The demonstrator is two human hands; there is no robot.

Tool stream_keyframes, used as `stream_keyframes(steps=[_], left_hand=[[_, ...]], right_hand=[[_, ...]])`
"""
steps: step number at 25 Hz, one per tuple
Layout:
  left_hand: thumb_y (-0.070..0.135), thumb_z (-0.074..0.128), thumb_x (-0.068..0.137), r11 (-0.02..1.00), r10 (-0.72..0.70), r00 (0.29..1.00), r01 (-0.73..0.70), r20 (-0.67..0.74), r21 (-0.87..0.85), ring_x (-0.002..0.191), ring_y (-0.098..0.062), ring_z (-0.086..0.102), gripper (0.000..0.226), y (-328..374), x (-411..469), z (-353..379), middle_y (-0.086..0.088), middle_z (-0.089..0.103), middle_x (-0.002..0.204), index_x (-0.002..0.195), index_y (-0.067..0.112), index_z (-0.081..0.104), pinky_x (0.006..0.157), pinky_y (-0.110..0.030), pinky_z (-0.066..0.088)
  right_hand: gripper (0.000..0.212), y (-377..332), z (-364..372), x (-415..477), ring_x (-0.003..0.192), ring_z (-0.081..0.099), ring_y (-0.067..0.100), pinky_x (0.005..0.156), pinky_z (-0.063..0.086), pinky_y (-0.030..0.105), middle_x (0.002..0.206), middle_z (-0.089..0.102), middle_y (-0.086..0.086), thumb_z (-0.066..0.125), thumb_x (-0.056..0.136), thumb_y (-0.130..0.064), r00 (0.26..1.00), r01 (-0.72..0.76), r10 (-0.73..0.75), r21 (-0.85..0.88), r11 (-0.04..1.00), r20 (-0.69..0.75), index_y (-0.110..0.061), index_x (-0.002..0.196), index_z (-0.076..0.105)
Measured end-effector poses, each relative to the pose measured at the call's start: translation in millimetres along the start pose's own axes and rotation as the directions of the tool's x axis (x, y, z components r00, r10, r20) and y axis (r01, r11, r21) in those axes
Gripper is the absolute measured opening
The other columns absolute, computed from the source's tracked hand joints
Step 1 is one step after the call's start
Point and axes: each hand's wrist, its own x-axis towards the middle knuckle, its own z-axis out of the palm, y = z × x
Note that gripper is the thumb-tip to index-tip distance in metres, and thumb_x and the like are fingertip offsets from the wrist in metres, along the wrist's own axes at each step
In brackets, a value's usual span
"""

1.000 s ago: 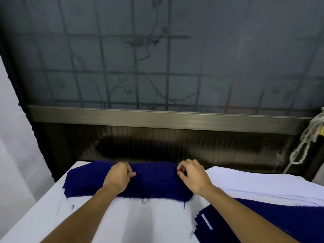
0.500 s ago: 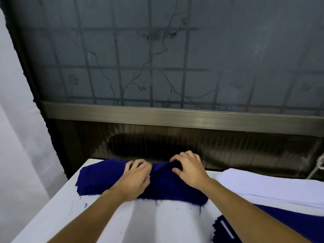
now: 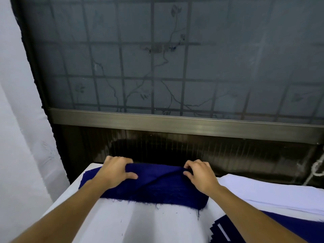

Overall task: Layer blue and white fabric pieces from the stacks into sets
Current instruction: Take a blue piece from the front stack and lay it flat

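A stack of dark blue fabric pieces lies across the far end of the white table. My left hand grips the far edge of the top blue piece near its left end. My right hand pinches the same edge near the right end, and the cloth is lifted and creased between the two hands. A stack of white fabric lies to the right. Another layered blue pile sits at the lower right, with a thin white strip showing near its left edge.
A dark wall panel and a frosted, barred window rise right behind the table's far edge. A white curtain hangs on the left. A white rope dangles at the right edge.
Both hands moved apart along the blue stack's far edge, from close together near the middle, and raised the top piece's edge. The head camera shifted, so the table sits further right in view.
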Motion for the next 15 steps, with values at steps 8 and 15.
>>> stream_keyframes(steps=[8,15], left_hand=[[0.039,0.065,0.097,0.945,-0.298,0.950,0.279,-0.097,-0.173,0.092,-0.010,0.066,0.010,-40.2,-49.1,-52.9,0.013,0.071,0.086,0.088,0.036,0.067,0.098,-0.045,0.050],[0.029,0.062,0.101,0.710,-0.408,0.865,0.099,-0.293,-0.697,0.092,-0.020,0.071,0.014,21.5,-81.1,-81.8,-0.001,0.075,0.096,0.101,0.021,0.072,0.085,-0.042,0.060]], right_hand=[[0.008,-5.2,-43.0,-16.0,0.091,0.068,0.011,0.086,0.057,0.042,0.094,0.072,-0.008,0.064,0.099,-0.031,0.984,-0.136,0.175,0.448,0.883,-0.045,-0.025,0.097,0.069],[0.011,-1.5,-108.1,-65.0,0.087,0.072,0.019,0.083,0.060,0.046,0.089,0.076,-0.002,0.065,0.098,-0.022,0.941,-0.153,0.319,0.704,0.693,-0.109,-0.017,0.095,0.075]])
